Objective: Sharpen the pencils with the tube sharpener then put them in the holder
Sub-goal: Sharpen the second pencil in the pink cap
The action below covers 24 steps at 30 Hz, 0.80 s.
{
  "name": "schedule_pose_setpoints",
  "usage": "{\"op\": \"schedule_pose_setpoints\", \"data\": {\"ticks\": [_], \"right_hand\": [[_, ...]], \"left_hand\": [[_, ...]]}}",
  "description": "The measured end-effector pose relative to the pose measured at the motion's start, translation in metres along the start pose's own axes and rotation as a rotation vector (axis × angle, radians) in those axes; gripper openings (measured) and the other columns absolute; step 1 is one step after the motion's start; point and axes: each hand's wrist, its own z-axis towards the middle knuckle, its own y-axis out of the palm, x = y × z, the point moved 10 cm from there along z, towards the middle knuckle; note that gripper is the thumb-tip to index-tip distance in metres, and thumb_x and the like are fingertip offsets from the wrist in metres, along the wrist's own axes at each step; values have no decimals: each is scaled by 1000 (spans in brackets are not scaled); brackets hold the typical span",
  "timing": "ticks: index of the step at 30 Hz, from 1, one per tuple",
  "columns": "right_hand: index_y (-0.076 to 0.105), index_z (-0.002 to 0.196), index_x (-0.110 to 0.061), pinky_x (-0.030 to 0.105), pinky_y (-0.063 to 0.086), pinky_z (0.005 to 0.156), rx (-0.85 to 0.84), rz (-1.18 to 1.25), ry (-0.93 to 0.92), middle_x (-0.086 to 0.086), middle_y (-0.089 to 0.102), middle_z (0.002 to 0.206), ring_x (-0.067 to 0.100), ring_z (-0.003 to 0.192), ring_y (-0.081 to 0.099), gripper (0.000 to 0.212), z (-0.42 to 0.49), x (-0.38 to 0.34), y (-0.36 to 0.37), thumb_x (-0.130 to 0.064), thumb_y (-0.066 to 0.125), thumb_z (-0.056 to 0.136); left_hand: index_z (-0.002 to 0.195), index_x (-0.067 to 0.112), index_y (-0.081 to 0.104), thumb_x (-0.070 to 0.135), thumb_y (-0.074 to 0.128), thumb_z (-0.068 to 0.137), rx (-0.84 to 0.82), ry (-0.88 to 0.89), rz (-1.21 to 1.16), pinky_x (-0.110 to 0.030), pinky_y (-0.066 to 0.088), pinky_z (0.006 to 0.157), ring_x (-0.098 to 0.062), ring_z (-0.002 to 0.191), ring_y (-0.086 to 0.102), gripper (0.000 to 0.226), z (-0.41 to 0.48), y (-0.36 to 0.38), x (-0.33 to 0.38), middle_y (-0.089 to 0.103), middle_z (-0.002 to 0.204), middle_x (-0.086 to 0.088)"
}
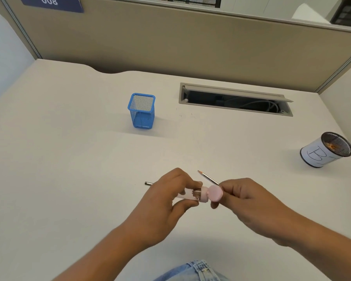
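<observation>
Head view, only view given. Left hand (166, 201) grips the tube sharpener (190, 194) round its clear barrel, fingers and thumb curled on it, just above the desk (69, 149) near the middle of the front edge. Right hand (245, 201) pinches the round pink cap (215, 193); the cap is touching or just off the sharpener's pink end, cannot tell which. Sharpened pencil (208, 177) pokes out from behind the right fingers, tip toward the back edge; held or lying on the desk, cannot tell. Second pencil (148, 183): only a dark end shows left of the left hand, rest hidden. Blue mesh holder (142, 116) stands upright toward the back, centre-left, no pencils seen in it. Labelled mesh cup (316, 155) with shavings sits near the right edge.

Handling, judged: the sharpener is probably light, hard, smooth plastic, so slippery. Grip the barrel, not the cap, since the shavings inside could spill. Pencils are light and stiff with brittle points, so take them mid-shaft.
</observation>
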Motion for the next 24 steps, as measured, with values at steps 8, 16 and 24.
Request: {"op": "schedule_pose_setpoints", "data": {"ticks": [8,16,24], "right_hand": [[70,83,-12,32,36,45,348,-894,-718,0,54,65,22,55,46,28,-25,-56,-9,-29,51,96],[63,59,-18,32,14,61,15,167,160,-3,24,48,15,47,17,37,-1,7,-4,-40,66,89],[67,86,-19,30,39,47,303,-908,-632,-6,54,71,17,60,47,28,-20,-54,-13,-38,49,96]], "left_hand": [[99,31,62,19,72,85,25,-176,-207,-7,39,69,-3,79,53,21,-4,-8,-13,59,86,27],[103,22,60,11,66,88,108,80,-37,-19,48,83,-7,100,61,20,-3,-6,8,56,102,16],[95,35,59,18,72,85,64,-170,-244,-7,40,71,2,80,54,24,-5,-5,-13,61,90,29]]}}
